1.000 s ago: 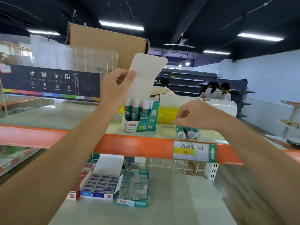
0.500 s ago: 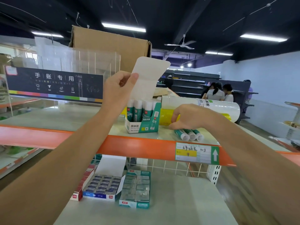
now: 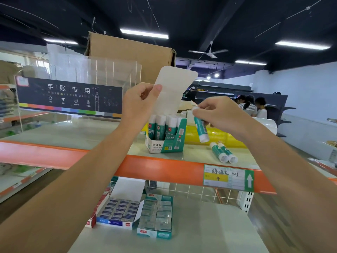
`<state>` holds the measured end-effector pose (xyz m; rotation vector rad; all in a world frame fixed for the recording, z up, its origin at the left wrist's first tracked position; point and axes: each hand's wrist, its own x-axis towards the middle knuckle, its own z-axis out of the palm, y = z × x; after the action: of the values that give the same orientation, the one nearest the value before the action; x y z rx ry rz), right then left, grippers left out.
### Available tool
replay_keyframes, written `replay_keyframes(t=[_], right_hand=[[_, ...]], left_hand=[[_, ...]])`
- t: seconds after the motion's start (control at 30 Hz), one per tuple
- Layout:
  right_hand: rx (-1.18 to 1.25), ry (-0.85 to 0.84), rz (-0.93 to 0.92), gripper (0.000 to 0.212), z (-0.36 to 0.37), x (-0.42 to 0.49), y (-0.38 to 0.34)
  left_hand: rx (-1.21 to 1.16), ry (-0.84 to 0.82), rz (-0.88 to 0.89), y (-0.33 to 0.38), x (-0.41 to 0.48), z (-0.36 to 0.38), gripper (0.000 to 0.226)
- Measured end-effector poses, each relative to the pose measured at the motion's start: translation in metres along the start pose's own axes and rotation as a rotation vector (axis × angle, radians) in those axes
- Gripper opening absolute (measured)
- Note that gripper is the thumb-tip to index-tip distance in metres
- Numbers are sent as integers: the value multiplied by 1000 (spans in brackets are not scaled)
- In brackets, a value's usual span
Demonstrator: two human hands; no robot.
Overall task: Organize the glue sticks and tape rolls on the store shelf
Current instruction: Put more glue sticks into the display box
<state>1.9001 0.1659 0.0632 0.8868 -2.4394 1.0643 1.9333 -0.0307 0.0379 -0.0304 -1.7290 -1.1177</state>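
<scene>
A green and white glue stick box (image 3: 165, 145) stands on the orange-edged upper shelf (image 3: 160, 168), with several glue sticks upright inside. My left hand (image 3: 140, 105) pinches the box's raised white lid flap (image 3: 173, 88). My right hand (image 3: 218, 114) holds one teal glue stick (image 3: 201, 129) in the air, just right of the box. Two more glue sticks (image 3: 223, 152) lie on the shelf to the right. Behind them lies a long roll of yellow and clear tape or film (image 3: 224, 136).
A clear acrylic display (image 3: 73, 95) with a dark sign and a cardboard box (image 3: 131, 57) stand behind on the left. Boxes of erasers (image 3: 135, 212) sit on the lower shelf. A price label (image 3: 228, 178) hangs on the shelf edge. People sit far back on the right.
My right hand has lifted one of the three loose glue sticks off the shelf and raised it beside the box. Two remain lying there. My left hand still holds the flap.
</scene>
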Motion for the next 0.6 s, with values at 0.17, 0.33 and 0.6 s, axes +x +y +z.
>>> replay_keyframes(t=[0.17,0.33,0.6], right_hand=[[156,52,-98,12,6,2,-16],[216,98,-147,8,16,9,-21],[172,67,-276,16,29,7,-19]], left_hand=[[-11,-8,0,-2,1,0,14],[3,-6,15,-4,3,1,20],[-34,-1,14,-5,3,0,19]])
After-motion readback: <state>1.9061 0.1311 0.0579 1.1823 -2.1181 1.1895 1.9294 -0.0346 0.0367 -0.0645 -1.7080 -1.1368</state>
